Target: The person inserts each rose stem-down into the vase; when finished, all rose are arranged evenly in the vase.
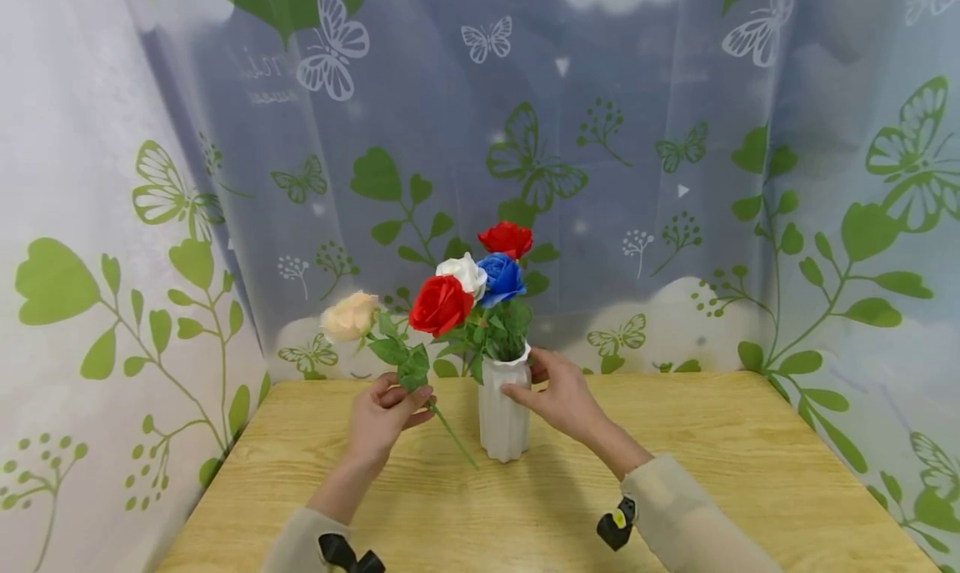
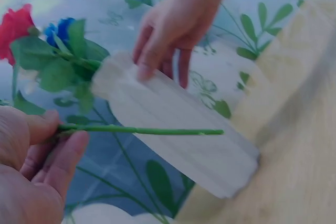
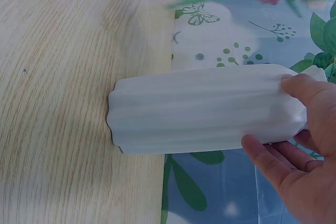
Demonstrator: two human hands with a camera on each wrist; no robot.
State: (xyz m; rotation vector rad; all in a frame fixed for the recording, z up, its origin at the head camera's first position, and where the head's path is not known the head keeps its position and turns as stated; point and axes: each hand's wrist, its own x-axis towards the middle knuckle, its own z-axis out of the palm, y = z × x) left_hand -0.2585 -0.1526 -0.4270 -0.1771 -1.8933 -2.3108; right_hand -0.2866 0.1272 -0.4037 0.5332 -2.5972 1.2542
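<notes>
My left hand [image 1: 381, 419] pinches the green stem [image 2: 147, 129] of a cream-peach artificial rose [image 1: 351, 317]. The bloom tilts up to the left, and the stem's bare end points down to the right, in front of and beside the vase. A white fluted vase [image 1: 502, 414] stands upright on the table. With thumb and fingers on either side, my right hand [image 3: 310, 145] holds the vase near its wavy rim. Out of the vase rise a large red rose [image 1: 441, 306], a white rose [image 1: 467, 274], a blue rose [image 1: 501, 278] and another red rose [image 1: 506, 239] behind.
The light wood-grain table [image 1: 645, 506] bears the vase. Behind it and at both sides hangs a curtain [image 1: 450, 81] printed with green leaves and butterflies. A black wrist device [image 1: 617, 523] sits at the right sleeve, and another black device [image 1: 348, 554] at the left sleeve.
</notes>
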